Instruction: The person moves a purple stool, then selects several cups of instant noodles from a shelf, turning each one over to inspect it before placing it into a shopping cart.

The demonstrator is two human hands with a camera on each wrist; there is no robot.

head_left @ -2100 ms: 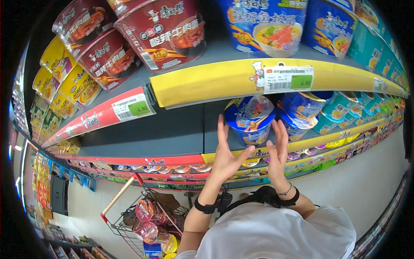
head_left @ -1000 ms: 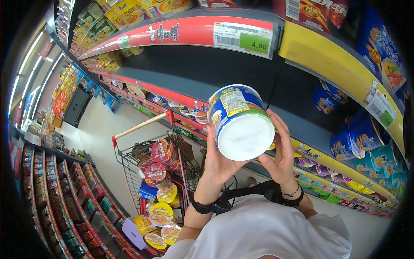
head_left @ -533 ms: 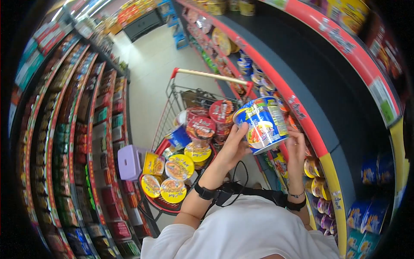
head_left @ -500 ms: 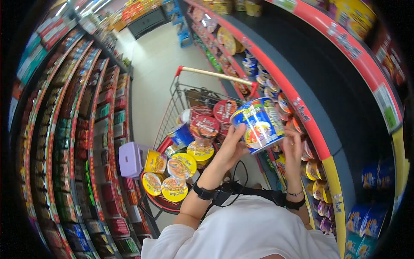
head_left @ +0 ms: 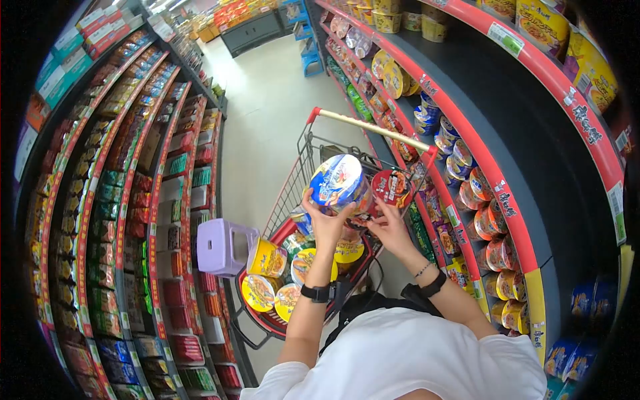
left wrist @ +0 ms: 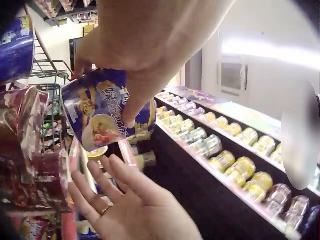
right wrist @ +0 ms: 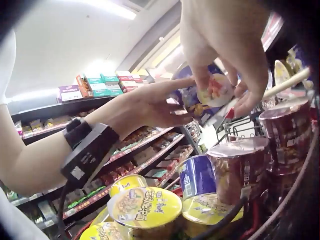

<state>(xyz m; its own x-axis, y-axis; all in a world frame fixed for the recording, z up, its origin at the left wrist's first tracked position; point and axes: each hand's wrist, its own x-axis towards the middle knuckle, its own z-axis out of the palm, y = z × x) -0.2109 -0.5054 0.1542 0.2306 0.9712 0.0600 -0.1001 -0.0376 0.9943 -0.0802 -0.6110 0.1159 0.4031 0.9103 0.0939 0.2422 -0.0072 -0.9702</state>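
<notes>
In the head view, the left hand (head_left: 327,223) has its grip wrapped round a blue noodle cup (head_left: 337,183), held above the shopping cart (head_left: 367,127). The right hand (head_left: 390,230) is just beside that grip, fingers spread and holding nothing, with a red cup (head_left: 391,189) just past its fingertips. Yellow cups (head_left: 267,259) lie in the cart below the left grip, and a purple stool (head_left: 223,247) stands to that grip's outer side. In the left wrist view, the left hand (left wrist: 150,40) clasps the blue noodle cup (left wrist: 107,115), thumb across its side. The right hand (left wrist: 135,210) lies palm-open beneath, apart from it. In the right wrist view, the right hand (right wrist: 225,40) has its fingertips at the blue noodle cup (right wrist: 205,97); whether they touch it is unclear. The yellow cups (right wrist: 145,207) lie below.
</notes>
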